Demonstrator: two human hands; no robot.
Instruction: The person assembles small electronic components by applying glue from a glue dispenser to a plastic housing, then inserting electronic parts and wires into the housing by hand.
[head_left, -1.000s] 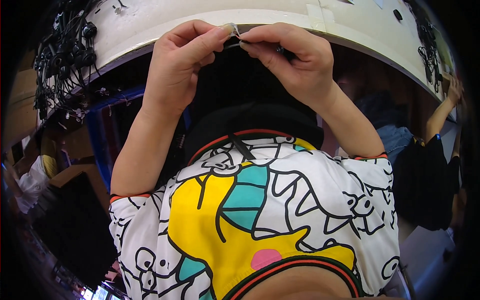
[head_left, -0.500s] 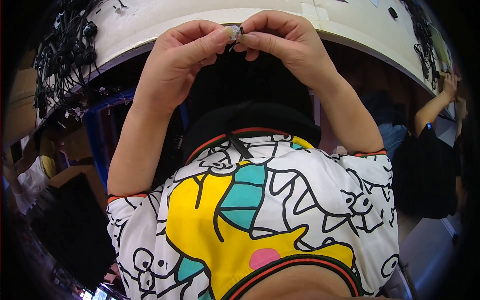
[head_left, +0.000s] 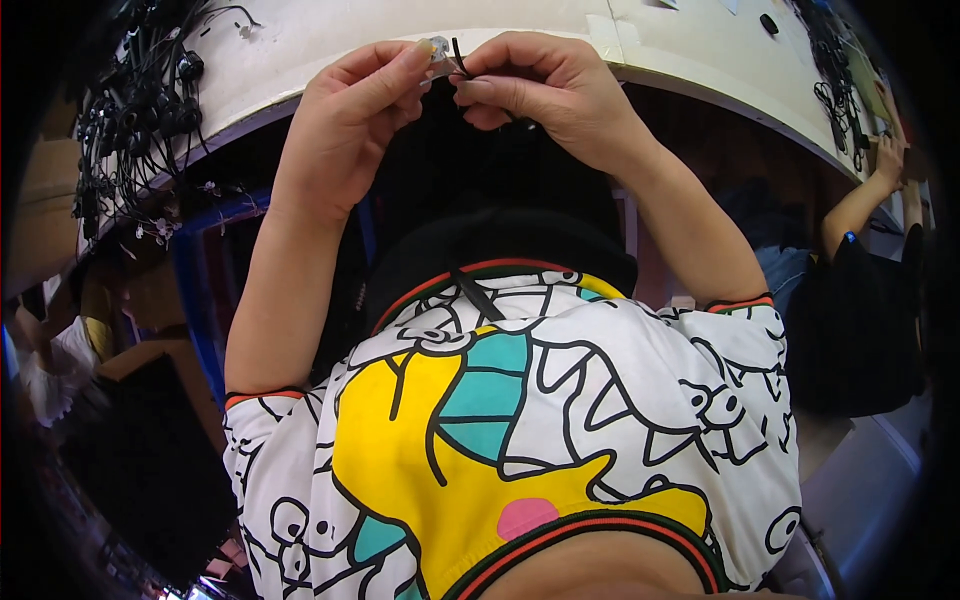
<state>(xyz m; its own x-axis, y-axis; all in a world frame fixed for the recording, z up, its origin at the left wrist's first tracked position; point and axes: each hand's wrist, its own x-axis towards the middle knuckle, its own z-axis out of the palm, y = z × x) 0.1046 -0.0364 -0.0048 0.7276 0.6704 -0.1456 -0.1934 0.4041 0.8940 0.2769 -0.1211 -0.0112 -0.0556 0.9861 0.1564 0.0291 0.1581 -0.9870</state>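
Note:
Over the near edge of the white table, both my hands are raised close together. My left hand (head_left: 355,110) pinches a small whitish-silver part (head_left: 439,47) between thumb and forefinger. Between the thumb and fingers of my right hand (head_left: 545,90) is a thin black cable (head_left: 458,56), one end sticking up. Fine pale strands seem to span the short gap between the part and the cable, but they are too small to make out. Another bit of black shows below my right fingers.
Bundles of black cables (head_left: 135,120) hang over the left edge of the white table (head_left: 330,35). More black cables (head_left: 838,110) lie at its right end, near a small black object (head_left: 769,23). A co-worker's arm (head_left: 858,205) reaches in at right. An open cardboard box (head_left: 160,360) stands at lower left.
Both hands have shifted slightly left. The silvery part and the black cable, earlier pressed close together, are now a little apart, and the cable's end points upward.

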